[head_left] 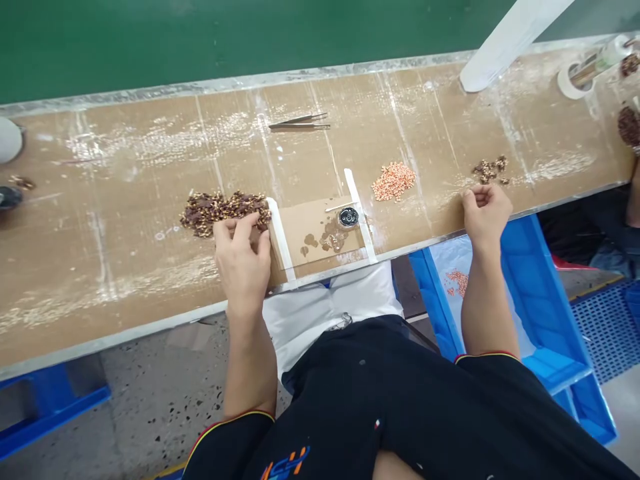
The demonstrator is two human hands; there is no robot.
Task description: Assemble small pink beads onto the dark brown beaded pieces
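Note:
My left hand (243,263) rests at the near edge of a heap of small dark-brown and yellow pieces (205,210). Its thumb and forefinger are apart, and the fingertips touch the heap. On the right, my right hand (486,212) has its fingers curled together at the tabletop, just below a smaller cluster of the same brown pieces (485,171). Whatever those fingers may hold is hidden. Between my hands lie a heap of small orange pieces (393,181) and a little round cup of black liquid (349,217), with a thin white stick (341,207) beside it.
Tweezers (299,123) lie toward the back of the brown worktop (150,153). A stained cardboard sheet (300,220) sits between white tape strips. A white post (510,47) stands at the back right, near a tape roll (570,83). Blue crates (530,280) are below the edge.

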